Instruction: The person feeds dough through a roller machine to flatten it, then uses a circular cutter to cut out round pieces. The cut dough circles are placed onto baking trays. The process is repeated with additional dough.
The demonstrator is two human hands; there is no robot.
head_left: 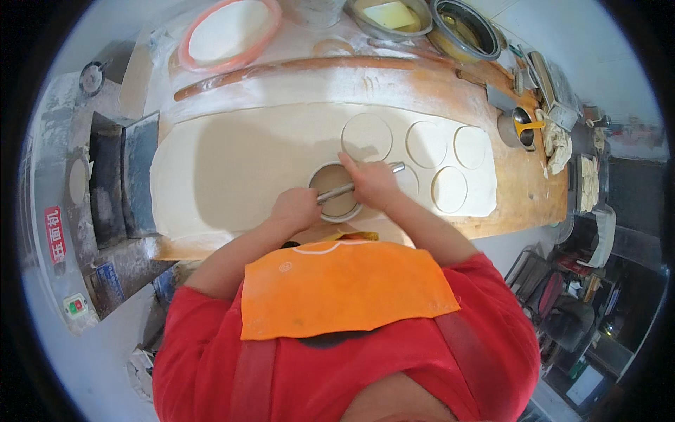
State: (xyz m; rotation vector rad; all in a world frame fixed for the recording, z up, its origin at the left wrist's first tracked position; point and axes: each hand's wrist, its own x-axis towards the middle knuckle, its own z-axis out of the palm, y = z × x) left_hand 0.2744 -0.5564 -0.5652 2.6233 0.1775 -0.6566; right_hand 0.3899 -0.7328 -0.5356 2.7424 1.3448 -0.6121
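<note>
Gripping a bar-handled round cutter (335, 193) with left hand (297, 209) and right hand (373, 184), both clamped around the bar, slightly apart. Directly beneath the hands, at the near edge of a pale dough sheet (274, 158). To their right, round cuts (426, 144); beyond them, on the floury tabletop (538, 190), a rolling pin (295, 65).

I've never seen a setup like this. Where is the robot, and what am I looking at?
There is no robot here, just a person using two bare hands. The one picture comes from a wide fisheye camera worn on their head, looking down, so straight edges bend near the rim. The left hand and right hand both grip the bar handle of a round cutter, which sits over a broad dough sheet on a wooden table. Circles are marked in the dough to the right. Beyond it lie a long rolling pin and a pink-rimmed bowl.
</note>
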